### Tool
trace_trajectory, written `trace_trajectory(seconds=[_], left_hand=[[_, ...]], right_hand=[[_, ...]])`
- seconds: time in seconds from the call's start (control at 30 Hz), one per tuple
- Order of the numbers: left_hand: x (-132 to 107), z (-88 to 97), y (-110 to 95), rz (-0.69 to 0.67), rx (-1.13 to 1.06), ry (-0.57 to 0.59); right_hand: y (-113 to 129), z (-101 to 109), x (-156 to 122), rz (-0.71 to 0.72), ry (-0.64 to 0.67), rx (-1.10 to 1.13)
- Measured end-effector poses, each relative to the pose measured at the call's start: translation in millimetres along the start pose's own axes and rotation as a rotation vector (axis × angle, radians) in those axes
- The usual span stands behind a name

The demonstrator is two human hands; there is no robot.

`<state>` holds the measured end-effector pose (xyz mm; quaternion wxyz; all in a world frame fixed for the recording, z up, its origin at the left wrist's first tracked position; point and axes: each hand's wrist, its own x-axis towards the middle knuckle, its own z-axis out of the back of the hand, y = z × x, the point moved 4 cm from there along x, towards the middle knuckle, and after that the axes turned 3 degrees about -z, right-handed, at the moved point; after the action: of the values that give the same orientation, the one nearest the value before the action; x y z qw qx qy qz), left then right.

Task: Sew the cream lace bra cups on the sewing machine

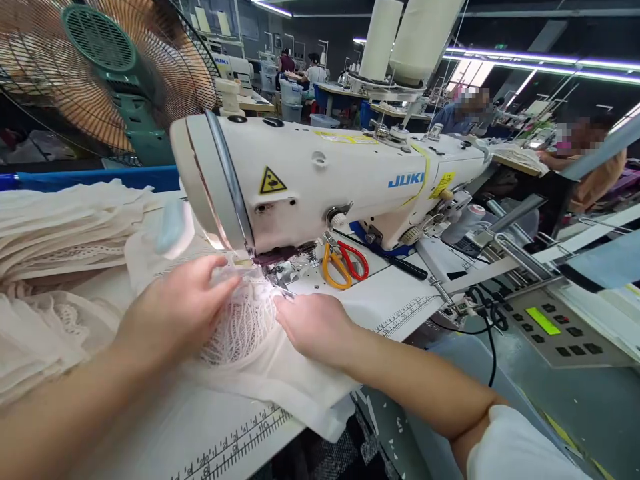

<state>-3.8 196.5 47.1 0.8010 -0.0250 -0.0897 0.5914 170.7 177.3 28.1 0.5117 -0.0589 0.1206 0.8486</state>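
Note:
A white lace fabric piece point(243, 323) lies under the needle area of a white sewing machine point(310, 180), its plain part draped over the table's front edge. My left hand point(183, 300), a little blurred, is at the left of the lace, with thumb and fingers closed on the fabric's raised edge. On the other side, my right hand point(315, 327) pinches the fabric close to the presser foot point(274, 275). Its lower fingers are curled in. Scissors point(345, 263) with orange and red handles rest on the machine bed behind my right hand.
Stacked cream garment pieces point(65, 233) lie at the left. A large fan point(110, 73) stands behind them. Printed rulers point(235, 447) mark the table point(150, 427). A control panel point(555, 327) and metal tape guide point(520, 257) are at the right. Other people work farther back.

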Motion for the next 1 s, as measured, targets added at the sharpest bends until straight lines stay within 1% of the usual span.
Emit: trace_trajectory(seconds=[0.03,0.07,0.13,0.23,0.33,0.4,0.5,0.57,0.77,0.87,1.0], left_hand=[[-9.2,-2.2,-3.6,-0.048,0.044,0.008],[-18.0,-6.7,-6.6,-0.088,0.124,0.056],[-32.1,-16.8,-8.0,-0.084,0.248,0.175],[-40.5,-28.7,1.0,0.053,0.330,0.362],[-34.8,-31.9,13.9,0.151,0.305,0.462],[-26.3,-31.2,22.0,0.151,0.260,0.467],[-12.1,-29.8,32.6,0.089,0.211,0.425],[-3.8,-29.6,39.0,0.058,0.194,0.404],[15.2,-30.9,54.6,0.058,0.148,0.428],[22.6,-30.1,59.3,0.058,0.120,0.403],[28.8,-27.2,60.8,0.095,0.096,0.412]], right_hand=[[-2.3,-1.2,-6.0,0.046,-0.031,-0.014],[-4.8,-2.8,-11.8,0.083,-0.047,-0.028],[-10.1,-6.0,-20.6,0.122,-0.051,-0.041],[-15.4,-7.9,-23.1,0.124,-0.023,-0.026],[-15.4,-4.1,-15.7,0.116,0.013,-0.016],[-14.3,-1.0,-8.6,0.089,0.070,-0.013],[-11.8,1.7,1.8,0.046,0.156,-0.012],[-9.9,2.4,8.0,0.024,0.183,-0.014],[-3.9,0.9,20.6,-0.041,0.287,-0.029],[-1.7,2.1,21.6,-0.059,0.307,-0.046],[-2.0,2.2,15.7,-0.028,0.292,-0.045]])
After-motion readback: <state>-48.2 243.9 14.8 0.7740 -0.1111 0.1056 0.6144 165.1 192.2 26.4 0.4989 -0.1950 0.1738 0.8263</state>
